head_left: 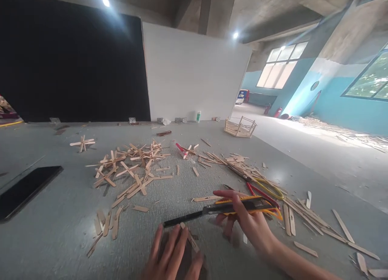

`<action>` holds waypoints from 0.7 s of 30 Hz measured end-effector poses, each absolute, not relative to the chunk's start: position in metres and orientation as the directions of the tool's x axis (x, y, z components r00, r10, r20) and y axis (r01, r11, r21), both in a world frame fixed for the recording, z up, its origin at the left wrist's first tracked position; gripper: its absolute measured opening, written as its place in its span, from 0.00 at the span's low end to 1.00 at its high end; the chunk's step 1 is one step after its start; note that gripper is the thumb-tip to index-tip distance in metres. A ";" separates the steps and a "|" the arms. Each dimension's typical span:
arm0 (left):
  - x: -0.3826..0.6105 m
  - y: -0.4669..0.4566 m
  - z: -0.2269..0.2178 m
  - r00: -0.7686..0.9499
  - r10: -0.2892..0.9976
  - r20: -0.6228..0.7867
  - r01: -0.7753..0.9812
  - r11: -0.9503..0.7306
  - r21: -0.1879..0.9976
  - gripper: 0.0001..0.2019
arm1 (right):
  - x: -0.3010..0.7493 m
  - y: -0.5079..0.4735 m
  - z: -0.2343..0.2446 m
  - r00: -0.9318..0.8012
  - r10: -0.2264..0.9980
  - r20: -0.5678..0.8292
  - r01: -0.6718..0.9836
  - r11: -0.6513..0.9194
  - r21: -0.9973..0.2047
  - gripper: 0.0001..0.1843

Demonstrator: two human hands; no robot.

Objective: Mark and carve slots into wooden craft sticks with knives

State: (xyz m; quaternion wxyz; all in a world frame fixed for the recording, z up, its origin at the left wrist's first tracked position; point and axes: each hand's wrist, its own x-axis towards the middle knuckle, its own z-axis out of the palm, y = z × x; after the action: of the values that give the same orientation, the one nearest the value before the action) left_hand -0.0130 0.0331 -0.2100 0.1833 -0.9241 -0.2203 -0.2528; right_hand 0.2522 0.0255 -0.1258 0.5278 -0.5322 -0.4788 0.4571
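My right hand point(251, 221) is closed around a yellow-and-black utility knife point(227, 207), its long dark blade pointing left and slightly down. Below the blade tip, my left hand point(172, 255) rests low on the table with its fingers a little apart. A wooden craft stick point(190, 237) lies between its index finger and thumb, held against the tabletop. The blade's end is just above the fingertips and the near end of this stick. Behind my right hand lie pliers with red handles point(262, 191) and a tool with yellow handles point(269, 186), partly covered by the knife.
A heap of crossed craft sticks point(133, 163) spreads across the grey table point(91, 264), with loose sticks point(315, 223) at the right. A black phone point(28, 191) lies left. Farther back stand a stick-built frame point(240, 127), a small bottle point(198, 116) and a white partition point(194, 74).
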 end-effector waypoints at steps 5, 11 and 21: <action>-0.024 0.036 -0.204 0.851 0.271 0.450 0.398 -0.892 -0.216 0.26 | 0.248 0.025 -0.133 0.051 0.985 -0.163 0.091 -0.167 -0.982 0.27; -0.022 0.025 -0.188 0.870 0.371 0.324 0.394 -0.919 -0.005 0.32 | 0.235 0.011 -0.134 -0.120 0.966 -0.230 0.102 -0.219 -0.970 0.30; -0.014 0.027 -0.141 0.899 0.402 0.174 0.392 -0.915 0.093 0.33 | 0.226 0.006 -0.127 -0.146 0.989 -0.013 0.399 0.047 -0.916 0.13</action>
State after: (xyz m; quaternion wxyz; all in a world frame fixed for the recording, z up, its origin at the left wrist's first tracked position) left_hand -0.0142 0.0267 -0.1407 -0.0278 -0.9740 -0.2039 -0.0951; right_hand 0.2264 0.0058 -0.1272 0.3534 -0.5498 -0.6312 0.4177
